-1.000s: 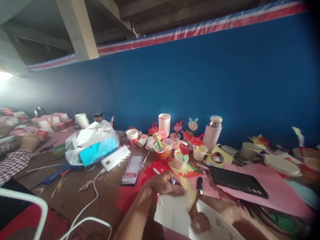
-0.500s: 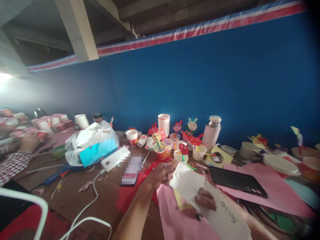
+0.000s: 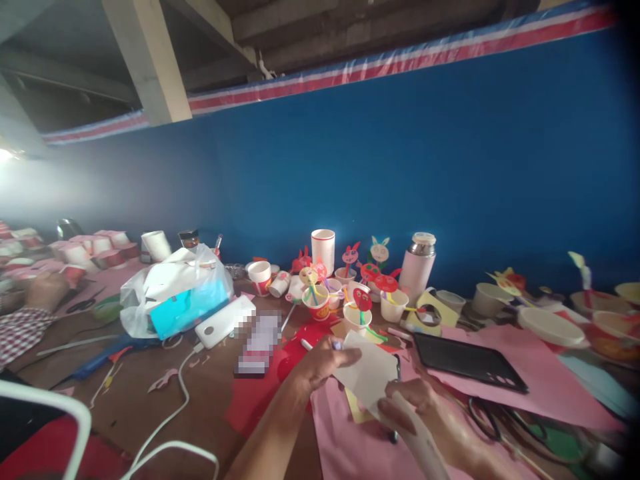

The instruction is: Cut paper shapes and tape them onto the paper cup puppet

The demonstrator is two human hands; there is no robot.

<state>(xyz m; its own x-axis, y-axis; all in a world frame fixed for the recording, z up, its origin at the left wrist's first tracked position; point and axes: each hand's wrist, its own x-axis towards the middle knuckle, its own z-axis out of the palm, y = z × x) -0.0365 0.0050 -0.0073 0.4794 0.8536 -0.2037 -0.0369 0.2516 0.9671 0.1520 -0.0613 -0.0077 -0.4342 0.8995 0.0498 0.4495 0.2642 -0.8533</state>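
Observation:
A white paper sheet (image 3: 369, 371) spans the space between my hands, above pink paper (image 3: 345, 437). My left hand (image 3: 325, 360) pinches its upper left corner, with a small purple-tipped thing by the fingers. At the sheet's lower right my right hand (image 3: 417, 407) is closed on the paper, which curls down below the hand. Dark scissor-like parts show near the right hand, too covered to name. Yellow paper (image 3: 359, 407) lies under the sheet. Just beyond stand paper cups (image 3: 357, 319) holding drawn paper faces on coloured stems.
At left are a phone (image 3: 259, 343), a white power bank (image 3: 225, 323) with its cable, and a plastic bag (image 3: 133, 307). A black tray-like case (image 3: 470, 363) lies right, near a thermos (image 3: 418, 267). Another person's hand (image 3: 47, 290) works at far left. A blue wall stands behind.
The white sheet has turned and curled, hiding its writing. My left hand now grips its upper left corner, and my right hand has come round its right side. The view has shifted slightly.

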